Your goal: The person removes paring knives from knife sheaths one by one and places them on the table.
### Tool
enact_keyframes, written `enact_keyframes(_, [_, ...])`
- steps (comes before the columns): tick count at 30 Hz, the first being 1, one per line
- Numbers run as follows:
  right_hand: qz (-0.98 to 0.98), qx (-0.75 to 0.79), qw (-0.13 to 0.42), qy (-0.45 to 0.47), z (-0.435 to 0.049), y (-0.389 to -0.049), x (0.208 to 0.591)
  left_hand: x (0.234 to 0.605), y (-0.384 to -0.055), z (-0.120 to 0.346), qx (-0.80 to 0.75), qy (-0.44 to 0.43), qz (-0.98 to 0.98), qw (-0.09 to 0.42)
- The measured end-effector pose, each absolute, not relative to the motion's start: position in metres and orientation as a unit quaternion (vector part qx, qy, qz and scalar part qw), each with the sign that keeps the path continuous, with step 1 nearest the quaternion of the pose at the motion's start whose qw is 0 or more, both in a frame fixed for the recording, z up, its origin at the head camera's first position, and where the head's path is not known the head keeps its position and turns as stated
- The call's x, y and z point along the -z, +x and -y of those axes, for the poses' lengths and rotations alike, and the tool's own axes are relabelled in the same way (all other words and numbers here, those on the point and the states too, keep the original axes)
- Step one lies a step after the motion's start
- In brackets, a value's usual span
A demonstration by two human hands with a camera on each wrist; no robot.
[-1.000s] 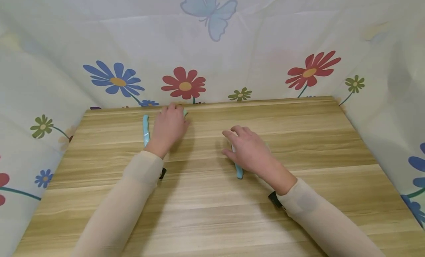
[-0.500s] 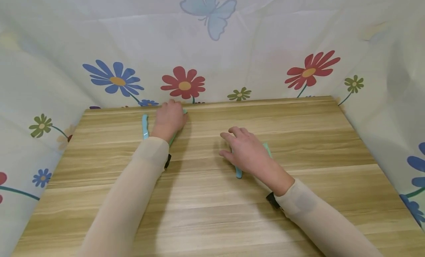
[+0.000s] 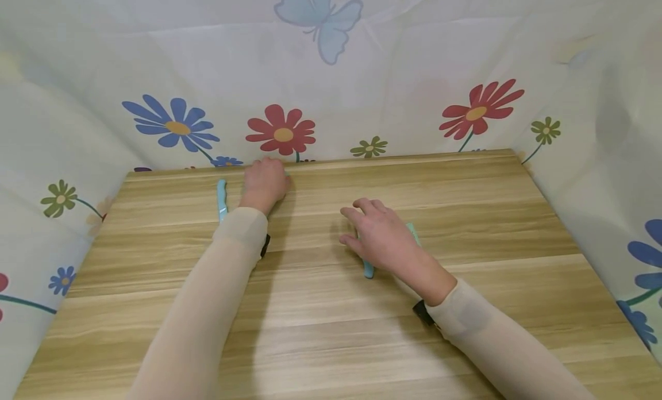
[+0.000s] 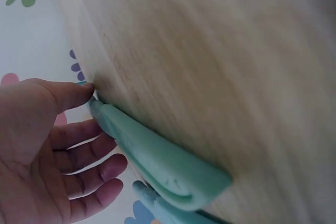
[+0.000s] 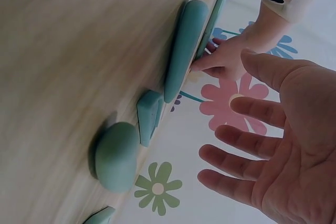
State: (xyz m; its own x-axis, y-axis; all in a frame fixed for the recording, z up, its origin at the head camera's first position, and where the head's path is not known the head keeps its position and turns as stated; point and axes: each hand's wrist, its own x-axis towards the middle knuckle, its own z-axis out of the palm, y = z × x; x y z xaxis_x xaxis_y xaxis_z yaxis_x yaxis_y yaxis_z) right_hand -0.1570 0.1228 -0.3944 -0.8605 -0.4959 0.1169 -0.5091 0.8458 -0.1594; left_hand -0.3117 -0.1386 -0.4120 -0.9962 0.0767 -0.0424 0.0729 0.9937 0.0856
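At the table's back left, my left hand has its thumb and fingertips at the narrow end of a long green piece. The piece is tapered, with a curved groove near its wide end; my hand mostly hides it in the head view. Left of that hand lies a light-blue-handled knife. My right hand hovers with spread, slightly bent fingers over a blue handle, nothing in its grasp. In the right wrist view, a thick rounded teal handle lies beyond its fingers.
A green piece shows beside my right hand. A wedge-shaped green item and an oval one lie near it in the right wrist view. A flower-printed sheet rises behind the wooden table.
My left hand has shifted slightly and closed down at the long green piece, its forearm swinging a little to the right. The right hand has stayed nearly still.
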Motion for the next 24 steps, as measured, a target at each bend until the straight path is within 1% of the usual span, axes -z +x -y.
enact_keyframes(12, [0.960,-0.104,0.030,0.257,-0.120,-0.160,0.395,0.412,-0.317,0.132,-0.047,0.016,-0.998,0.030])
enact_keyframes(24, [0.966,-0.088,0.018,0.242,-0.109,-0.165,0.392,0.405,-0.309,0.132,-0.098,-0.033,-0.993,0.061])
